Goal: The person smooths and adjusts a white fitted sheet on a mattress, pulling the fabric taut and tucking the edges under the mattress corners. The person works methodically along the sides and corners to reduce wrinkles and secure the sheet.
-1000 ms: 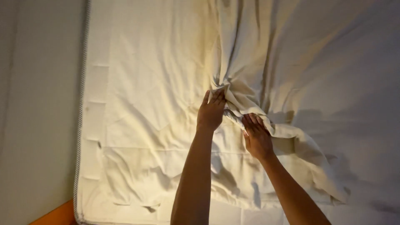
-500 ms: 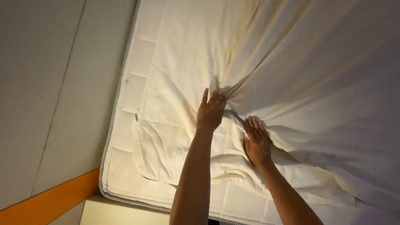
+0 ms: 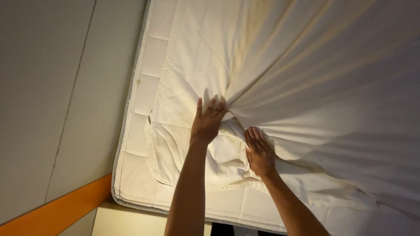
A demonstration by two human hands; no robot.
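- Near the lower corner of the bed, the left hand (image 3: 209,119) is closed on a gathered fold of the cream cotton bed sheet (image 3: 315,87), its fingers curled into the cloth and its thumb raised along the fold.
- From that grip, long taut creases fan out across the sheet toward the upper right.
- Just beside it, lower and to the right, the right hand (image 3: 260,150) lies flat with its fingers together and extended, pressing down on a crumpled part of the same sheet; it grips nothing.
- The two hands are near each other but not touching, with a bunched ridge of cloth between them.
- The sheet covers most of the white quilted mattress (image 3: 144,78), leaving a bare strip along the left edge and the lower edge.
- A grey-and-white checked piping (image 3: 127,113) runs around the mattress rim.
- Left of the bed is a plain grey wall panel (image 3: 52,96), with an orange band (image 3: 57,212) slanting along its lower part.
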